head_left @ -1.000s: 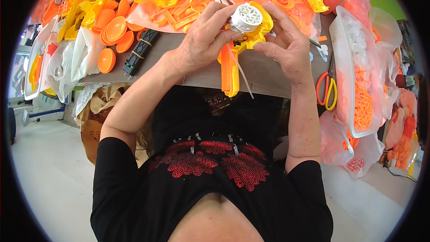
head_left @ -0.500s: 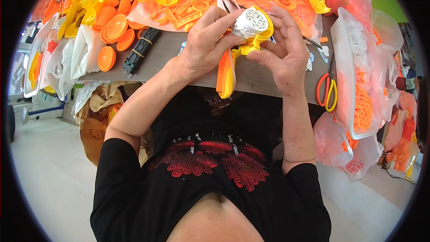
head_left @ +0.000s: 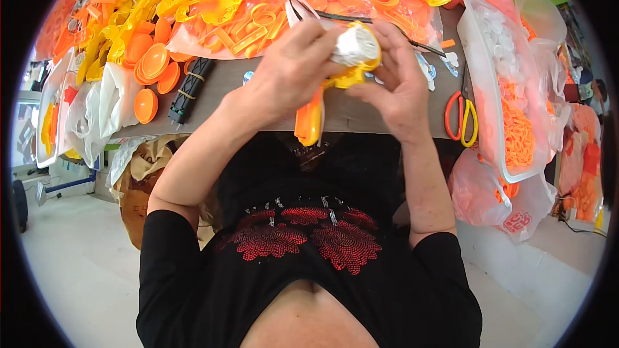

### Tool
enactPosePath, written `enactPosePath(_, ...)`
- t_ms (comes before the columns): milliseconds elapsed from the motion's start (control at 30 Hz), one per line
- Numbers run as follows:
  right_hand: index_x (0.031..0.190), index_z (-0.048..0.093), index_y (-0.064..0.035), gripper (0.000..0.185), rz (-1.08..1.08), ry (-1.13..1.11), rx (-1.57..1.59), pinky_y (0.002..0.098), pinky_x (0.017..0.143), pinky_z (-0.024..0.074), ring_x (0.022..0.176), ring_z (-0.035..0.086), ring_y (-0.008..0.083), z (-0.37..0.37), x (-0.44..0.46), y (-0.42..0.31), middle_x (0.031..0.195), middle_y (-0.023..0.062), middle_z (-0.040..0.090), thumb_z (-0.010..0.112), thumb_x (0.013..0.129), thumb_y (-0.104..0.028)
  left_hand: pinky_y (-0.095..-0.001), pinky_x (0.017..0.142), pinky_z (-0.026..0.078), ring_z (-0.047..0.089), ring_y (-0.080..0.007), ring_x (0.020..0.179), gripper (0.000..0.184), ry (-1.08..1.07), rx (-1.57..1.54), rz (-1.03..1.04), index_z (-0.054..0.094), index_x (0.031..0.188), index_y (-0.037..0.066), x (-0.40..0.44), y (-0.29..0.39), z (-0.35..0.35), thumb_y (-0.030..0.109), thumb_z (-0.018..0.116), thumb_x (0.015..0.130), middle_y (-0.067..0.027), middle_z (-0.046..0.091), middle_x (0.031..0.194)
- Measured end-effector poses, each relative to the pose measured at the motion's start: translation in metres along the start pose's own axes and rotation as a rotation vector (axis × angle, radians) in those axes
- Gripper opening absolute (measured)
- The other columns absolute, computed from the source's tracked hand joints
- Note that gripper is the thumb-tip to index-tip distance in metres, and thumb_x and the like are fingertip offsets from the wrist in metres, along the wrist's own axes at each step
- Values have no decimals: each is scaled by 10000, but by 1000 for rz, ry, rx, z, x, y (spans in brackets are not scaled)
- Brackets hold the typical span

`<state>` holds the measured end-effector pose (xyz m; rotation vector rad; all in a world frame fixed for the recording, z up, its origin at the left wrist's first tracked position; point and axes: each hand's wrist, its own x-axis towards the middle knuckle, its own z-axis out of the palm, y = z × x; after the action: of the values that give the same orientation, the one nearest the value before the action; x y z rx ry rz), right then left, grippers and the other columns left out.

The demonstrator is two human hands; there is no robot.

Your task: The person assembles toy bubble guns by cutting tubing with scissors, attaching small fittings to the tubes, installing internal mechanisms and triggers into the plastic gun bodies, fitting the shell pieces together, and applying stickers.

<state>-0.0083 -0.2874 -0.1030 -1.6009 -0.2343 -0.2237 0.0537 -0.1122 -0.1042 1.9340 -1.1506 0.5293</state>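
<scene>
Over the near side of the table, both hands hold a yellow and orange plastic piece (head_left: 310, 119) with a handle pointing down. A white round part (head_left: 353, 48) sits in its yellow ring-shaped head, a little blurred by motion. My left hand (head_left: 293, 64) is closed, its fingers and thumb gripping the white part from the left. From the right, my right hand (head_left: 401, 87) pinches the yellow head, thumb below and fingers behind the ring. The fingertips behind the head are partly hidden.
Heaped orange parts (head_left: 258, 22) and yellow shells (head_left: 225, 0) cover the back of the table (head_left: 232, 100). Orange cups (head_left: 146, 105) and a black banded bundle (head_left: 191, 90) lie left. Scissors (head_left: 469, 122) and a plastic tub (head_left: 516, 174) stand right. A black cord (head_left: 400, 28) runs behind my hands.
My hands and the held piece have shifted slightly left and down in view, and the white part has turned to face further right. The grip stays on the same piece.
</scene>
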Motion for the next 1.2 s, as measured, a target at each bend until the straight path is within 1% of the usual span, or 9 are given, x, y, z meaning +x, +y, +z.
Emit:
enactPosePath(333, 1320, 404, -9, 712, 138, -64, -500, 287, 797, 453, 910, 549, 183, -19, -8, 38, 1115, 124, 559, 712, 678, 7, -384, 707, 465, 543, -290, 823, 430, -319, 264, 126, 545, 1081, 33, 9, -17, 21, 158, 696, 699, -112, 519, 852)
enactPosePath(500, 1175, 499, -11, 492, -324, 174, -900, 331, 689, 476, 776, 563, 229, -2, -21, 17, 917, 133, 579, 698, 726, -28, -383, 766, 459, 552, -297, 911, 421, -123, 166, -30, 563, 1129, 17, -2, -10, -9, 133, 687, 744, -135, 570, 986)
enactPosePath(667, 784, 604, -25, 138, -118, -58, -845, 343, 521, 455, 580, 581, 271, 18, -74, 2, 694, 109, 574, 707, 734, -102, -422, 899, 411, 495, -332, 1093, 364, -113, 265, -67, 556, 1119, 9, -33, 7, -13, 89, 637, 773, -144, 541, 1143)
enactPosePath(800, 769, 624, -16, 165, -1, -77, -810, 338, 513, 459, 565, 592, 263, 37, -88, 16, 673, 123, 588, 712, 738, -152, -446, 985, 358, 448, -349, 1174, 426, -152, 252, -78, 529, 1160, -10, -45, 7, 1, 76, 643, 758, -155, 518, 1191)
enactPosePath(967, 821, 632, 11, 131, 207, 28, -409, 287, 534, 448, 556, 582, 177, 42, -97, 36, 699, 125, 615, 654, 794, -116, -444, 1021, 336, 420, -340, 1219, 436, -194, 260, -90, 508, 1196, -3, -40, -5, 2, 56, 615, 778, -149, 503, 1235)
enactPosePath(1033, 837, 630, 15, 118, 450, 1, -146, 279, 539, 442, 568, 570, 146, 31, -103, 27, 696, 115, 610, 628, 813, -101, -441, 1028, 331, 413, -336, 1229, 437, -210, 246, -82, 505, 1206, 6, -38, -8, 2, 58, 610, 785, -144, 498, 1247)
enactPosePath(1133, 850, 629, 10, 122, 338, -154, -486, 281, 544, 445, 565, 573, 151, 2, -101, 12, 704, 110, 608, 623, 819, -108, -441, 1040, 321, 397, -334, 1249, 447, -232, 229, -82, 498, 1225, 26, -38, -10, 5, 63, 608, 793, -145, 480, 1276)
enactPosePath(1167, 860, 625, 8, 133, 124, -117, -603, 275, 557, 447, 584, 576, 148, -8, -105, 15, 711, 108, 603, 621, 823, -120, -444, 1042, 320, 389, -333, 1257, 453, -195, 216, -106, 500, 1227, 30, -37, -8, 5, 59, 613, 789, -146, 472, 1287)
enactPosePath(1200, 859, 626, 5, 119, 214, -40, -603, 263, 594, 458, 635, 582, 135, -16, -102, -6, 731, 88, 613, 624, 823, -109, -447, 1044, 319, 381, -332, 1264, 459, -157, 207, -134, 501, 1228, 35, -37, -6, 4, 55, 618, 785, -147, 464, 1298)
